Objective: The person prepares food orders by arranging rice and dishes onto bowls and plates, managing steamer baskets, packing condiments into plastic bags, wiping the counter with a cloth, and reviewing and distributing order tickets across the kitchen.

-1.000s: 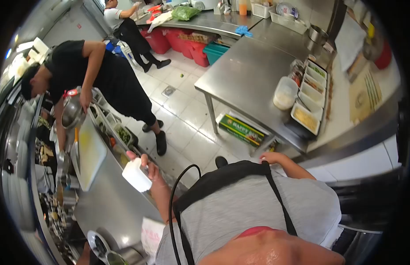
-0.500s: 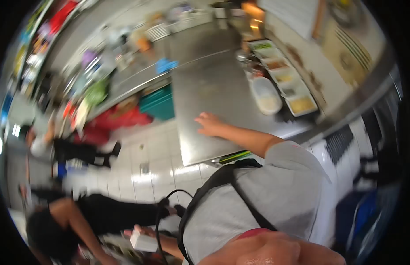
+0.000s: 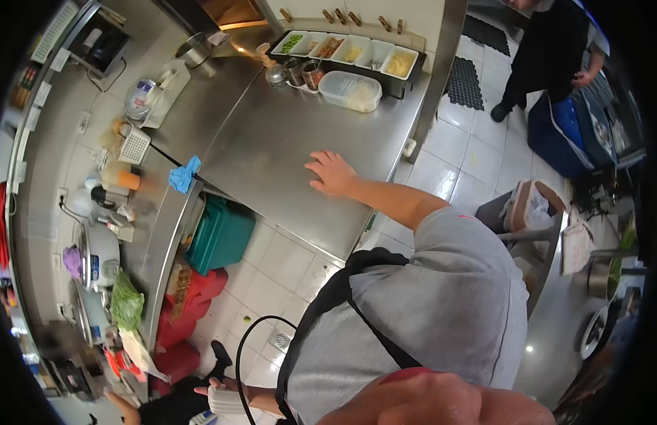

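My right hand (image 3: pixel 332 173) rests palm down on the stainless steel table (image 3: pixel 272 170), its fingers stretched out and nothing in them. At the lower left, my left hand (image 3: pixel 236 392) is closed around a white block-shaped object (image 3: pixel 227 401) with faint lines along its side; its exact kind is unclear. A black cable (image 3: pixel 239 354) loops past that hand. Beyond my right hand are a clear plastic tub (image 3: pixel 350 92) with pale contents, small jars (image 3: pixel 312 74) and a black rack (image 3: pixel 393 86) of white trays with chopped toppings. A crumpled blue glove or cloth (image 3: pixel 184 174) lies at the table's left.
A teal bin (image 3: pixel 218 234) stands under the left counter, beside red bags (image 3: pixel 190 304). Another person (image 3: pixel 548 53) stands at the upper right near a blue container (image 3: pixel 562 134). A further person (image 3: pixel 176 404) is partly visible at the lower left. Tiled floor (image 3: pixel 272 273) lies between the counters.
The view has swung, bringing the right-hand side of the kitchen into sight. My right hand stays over the steel table; my left still holds the white object.
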{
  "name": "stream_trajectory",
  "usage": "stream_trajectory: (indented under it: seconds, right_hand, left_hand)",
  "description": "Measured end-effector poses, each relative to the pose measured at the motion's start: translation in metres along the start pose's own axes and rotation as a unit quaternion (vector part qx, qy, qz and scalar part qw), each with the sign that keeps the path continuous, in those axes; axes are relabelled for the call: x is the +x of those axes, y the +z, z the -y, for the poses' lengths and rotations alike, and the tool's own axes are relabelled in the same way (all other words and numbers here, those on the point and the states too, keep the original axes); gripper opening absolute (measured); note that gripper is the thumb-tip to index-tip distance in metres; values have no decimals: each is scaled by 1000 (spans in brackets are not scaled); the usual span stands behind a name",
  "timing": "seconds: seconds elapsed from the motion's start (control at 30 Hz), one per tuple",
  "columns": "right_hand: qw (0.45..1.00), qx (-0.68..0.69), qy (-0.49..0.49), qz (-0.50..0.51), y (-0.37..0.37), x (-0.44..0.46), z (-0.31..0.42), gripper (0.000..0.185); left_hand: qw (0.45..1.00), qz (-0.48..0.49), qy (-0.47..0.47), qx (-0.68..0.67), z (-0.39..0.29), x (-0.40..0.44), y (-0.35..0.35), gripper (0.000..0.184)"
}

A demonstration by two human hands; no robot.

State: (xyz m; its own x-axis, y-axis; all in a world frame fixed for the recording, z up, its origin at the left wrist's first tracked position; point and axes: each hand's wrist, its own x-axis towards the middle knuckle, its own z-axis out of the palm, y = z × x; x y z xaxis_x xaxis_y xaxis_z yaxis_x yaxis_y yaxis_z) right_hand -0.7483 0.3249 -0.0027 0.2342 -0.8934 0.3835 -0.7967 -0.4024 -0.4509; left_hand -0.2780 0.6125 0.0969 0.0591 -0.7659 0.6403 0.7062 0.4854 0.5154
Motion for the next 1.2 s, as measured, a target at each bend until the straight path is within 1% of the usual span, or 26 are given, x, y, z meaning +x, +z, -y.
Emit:
stream_trajectory:
  seconds: [0.2,0.3,0.43,0.5,0.53,0.57,0.6,0.63,0.73,0.77,0.83,0.87,0.93,0.97,1.0,1.03,1.07,1.1,1.17,1.2]
  right_hand:
    - [997,-55,46,9,8,15,6,43]
    - [995,-66,75,19,18,40,14,43]
    - [992,-89,92,-4,39,81,17,45]
    - [993,-77,89,-10,60,98,13,44]
    - [996,-51,76,3,76,108,-2,42]
    - [995,-72,54,-34,63,121,15,40]
    - [996,-72,48,-32,50,132,31,39]
    - [994,-78,70,1,60,140,25,39]
    - [993,-100,59,-17,78,144,16,43]
    - [993,-103,59,-17,80,143,14,45]
    - [993,-102,58,-17,80,144,17,45]
    - [993,-102,63,-20,79,145,18,45]
    - [991,-113,69,-16,78,146,20,46]
    - [990,-120,77,-16,79,146,22,47]
    - [987,-133,94,-10,78,148,25,47]
    - [983,-147,113,-5,78,150,28,47]
    - [978,-162,134,3,77,149,31,47]
    - [973,-174,150,-13,78,149,32,47]
    - [961,-198,189,-44,81,150,34,47]
    - [952,-209,212,-73,83,149,36,46]
  left_hand:
    - [998,28,-24,-42,19,54,-70,46]
    - [997,40,-32,-54,30,84,-106,46]
    - [995,61,-35,-68,25,126,-150,46]
    - [996,68,-25,-60,8,146,-169,46]
    - [995,77,-12,-57,-3,159,-175,46]
    - [995,86,0,-50,-15,168,-179,46]
    - [994,99,16,-42,-24,175,-184,46]
    - [992,116,32,-39,-33,183,-187,46]
    - [979,189,60,-43,-38,213,-197,46]
    - [977,199,66,-40,-36,227,-195,46]
    - [990,132,45,-29,-19,252,-196,50]
    - [999,-5,42,7,-21,242,-248,52]
    - [994,-103,-21,-4,5,269,-273,58]
    - [994,-63,-80,-49,40,311,-243,62]
    - [973,-174,-149,18,58,330,-255,61]
    - [932,-279,-217,84,78,348,-270,59]
    - [916,-270,-269,123,107,368,-289,59]
    - [896,-259,-322,161,140,387,-306,59]
    - [875,-220,-385,195,198,417,-316,50]
    - [861,-194,-414,221,226,429,-324,48]
